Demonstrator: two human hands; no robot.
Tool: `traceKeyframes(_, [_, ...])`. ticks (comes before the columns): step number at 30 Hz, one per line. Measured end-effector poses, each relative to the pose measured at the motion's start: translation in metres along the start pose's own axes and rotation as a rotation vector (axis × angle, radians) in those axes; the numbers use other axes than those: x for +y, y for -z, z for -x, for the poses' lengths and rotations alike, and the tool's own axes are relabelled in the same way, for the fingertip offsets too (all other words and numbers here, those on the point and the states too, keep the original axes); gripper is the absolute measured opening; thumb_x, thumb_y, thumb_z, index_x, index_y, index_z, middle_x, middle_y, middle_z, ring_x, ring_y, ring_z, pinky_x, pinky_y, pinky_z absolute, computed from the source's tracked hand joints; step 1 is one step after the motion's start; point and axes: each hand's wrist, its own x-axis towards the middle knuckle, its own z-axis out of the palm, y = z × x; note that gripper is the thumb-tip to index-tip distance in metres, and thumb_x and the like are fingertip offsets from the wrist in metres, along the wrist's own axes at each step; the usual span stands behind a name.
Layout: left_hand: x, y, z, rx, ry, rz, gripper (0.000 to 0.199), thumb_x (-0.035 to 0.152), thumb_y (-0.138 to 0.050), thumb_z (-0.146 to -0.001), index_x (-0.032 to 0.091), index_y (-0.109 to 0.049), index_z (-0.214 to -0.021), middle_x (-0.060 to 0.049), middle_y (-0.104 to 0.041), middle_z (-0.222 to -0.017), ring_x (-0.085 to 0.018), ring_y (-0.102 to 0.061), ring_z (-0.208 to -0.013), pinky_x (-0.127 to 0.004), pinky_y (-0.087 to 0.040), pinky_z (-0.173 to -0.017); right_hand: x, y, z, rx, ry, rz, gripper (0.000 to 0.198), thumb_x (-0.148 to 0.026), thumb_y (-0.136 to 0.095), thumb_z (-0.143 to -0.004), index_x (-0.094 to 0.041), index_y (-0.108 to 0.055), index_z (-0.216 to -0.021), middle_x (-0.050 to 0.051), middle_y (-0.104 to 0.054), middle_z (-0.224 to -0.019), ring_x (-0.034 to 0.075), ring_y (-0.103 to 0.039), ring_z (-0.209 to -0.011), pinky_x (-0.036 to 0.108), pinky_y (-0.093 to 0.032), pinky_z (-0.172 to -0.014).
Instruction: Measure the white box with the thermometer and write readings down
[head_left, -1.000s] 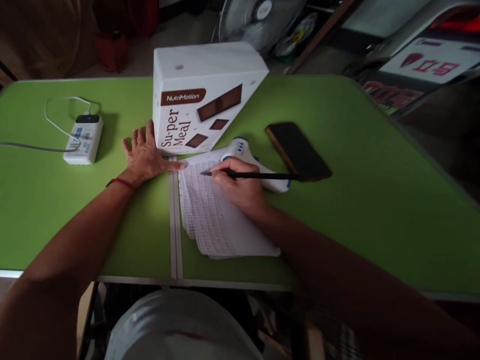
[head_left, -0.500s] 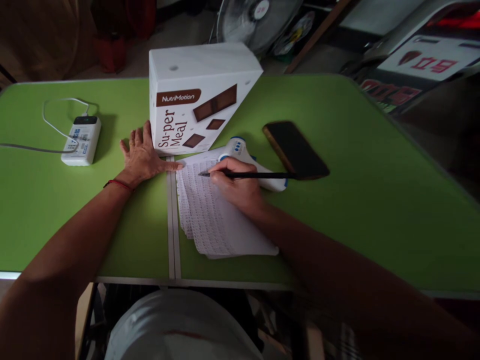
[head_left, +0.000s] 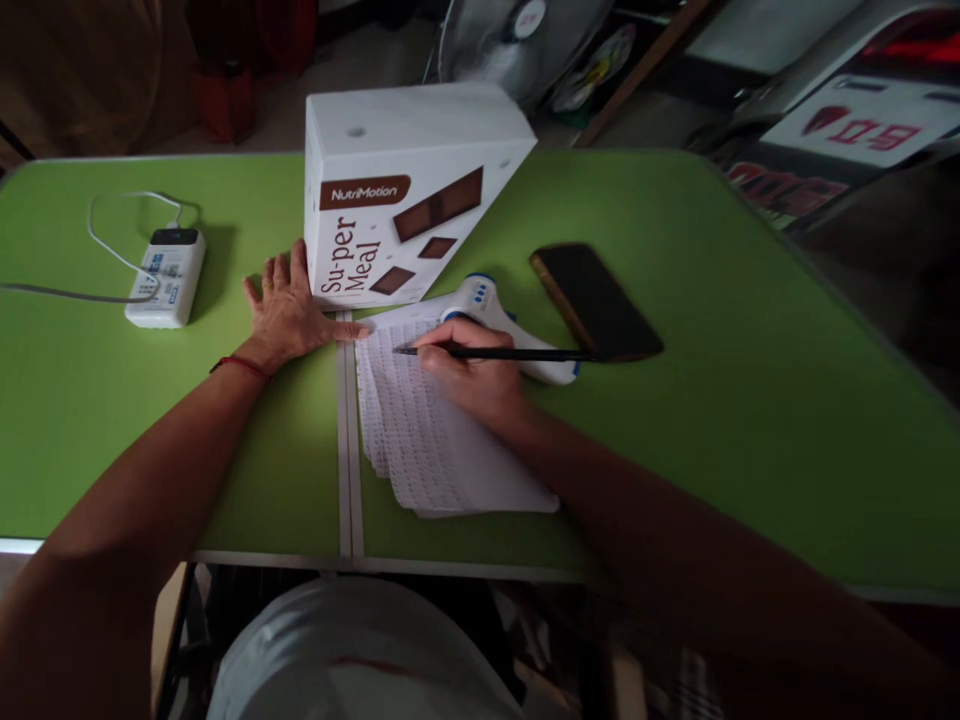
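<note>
Dim everyday interior, a home or small shop; which of the two cannot be told. Indicators: a green table (head_left: 750, 420) of folding type, crossed by a metal-edged seam (head_left: 347, 480); beyond it, an electric fan (head_left: 491, 50); far left, a red container (head_left: 225, 103); far right, an apparent parked scooter (head_left: 802, 75) bearing a red-lettered plate (head_left: 855, 128).

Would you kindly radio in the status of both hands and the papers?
Right hand gripping black pen, tip at papers. Left hand spread on green table, thumb over papers' edge. White-and-blue thermometer, apparently, partly behind right hand.
</note>
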Motion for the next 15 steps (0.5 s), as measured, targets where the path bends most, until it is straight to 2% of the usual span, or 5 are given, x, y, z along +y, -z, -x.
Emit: traceKeyframes(15, [0.0019,0.0014,0.0008,-0.004,0.016,-0.008,0.174,0.113,-0.074,-0.046,0.024,-0.018,-0.186,-0.019,-0.020,-0.193,-0.053,-0.010,-0.179,-0.071,-0.006,-0.146,-0.0014,0.0016,0.0000,-0.010,-0.004,0.031,0.010,-0.018,-0.070,-0.080,-0.028,-0.070,-0.078,-0.002,-0.069,-0.068,0.018,-0.062,-0.060,0.034,-0.053,-0.057])
